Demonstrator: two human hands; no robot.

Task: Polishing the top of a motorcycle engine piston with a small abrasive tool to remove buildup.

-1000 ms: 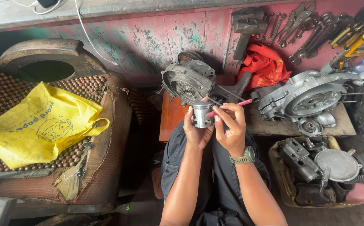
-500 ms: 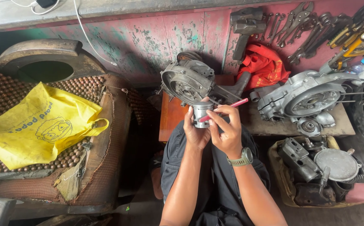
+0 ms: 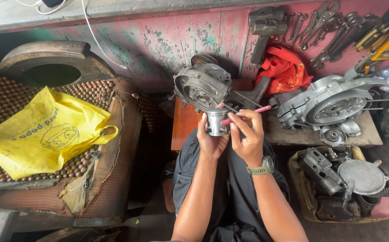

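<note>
Left hand (image 3: 211, 136) still grasping metal piston (image 3: 216, 121), right hand (image 3: 247, 136) still gripping pink-handled tool (image 3: 245, 115) at piston crown, both unmoved below engine crankcase (image 3: 202, 88)

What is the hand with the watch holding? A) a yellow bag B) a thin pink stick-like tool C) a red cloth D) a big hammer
B: the right hand, the one with the watch, pinches a thin pink tool against the small metal piston that the left hand holds.
</note>
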